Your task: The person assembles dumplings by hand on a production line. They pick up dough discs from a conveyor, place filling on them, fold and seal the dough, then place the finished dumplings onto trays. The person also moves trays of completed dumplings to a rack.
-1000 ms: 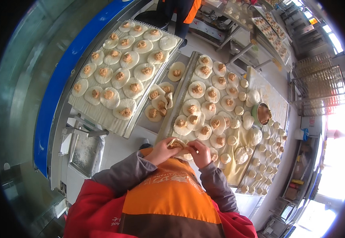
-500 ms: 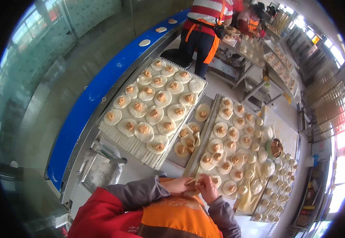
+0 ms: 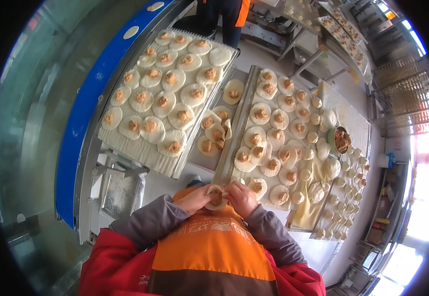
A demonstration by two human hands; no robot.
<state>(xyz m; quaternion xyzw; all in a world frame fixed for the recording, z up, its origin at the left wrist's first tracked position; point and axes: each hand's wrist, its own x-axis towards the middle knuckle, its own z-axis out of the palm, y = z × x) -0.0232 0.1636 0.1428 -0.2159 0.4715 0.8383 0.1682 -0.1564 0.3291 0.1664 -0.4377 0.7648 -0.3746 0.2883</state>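
Note:
In front of my apron, a round dough wrapper with brown filling faces up between my hands. My left hand grips its left edge, fingers closed. My right hand pinches the opposite rim with thumb and fingertips. Just beyond them is a table with rows of filled dough rounds; the nearest filled round lies beside my right knuckles. A ridged tray to the left carries more flat rounds topped with filling. Between tray and table, several filled rounds overlap on a lower surface.
A bowl of filling stands at the right among dough lumps and small dough pieces. A blue conveyor belt runs along the left with flat dough discs. Another person stands at the far end, near metal racks.
My view has tipped downward and shifted. The wrapper, largely covered by my fingers before, now shows its filling between my hands. One round near the tray's front edge is no longer there.

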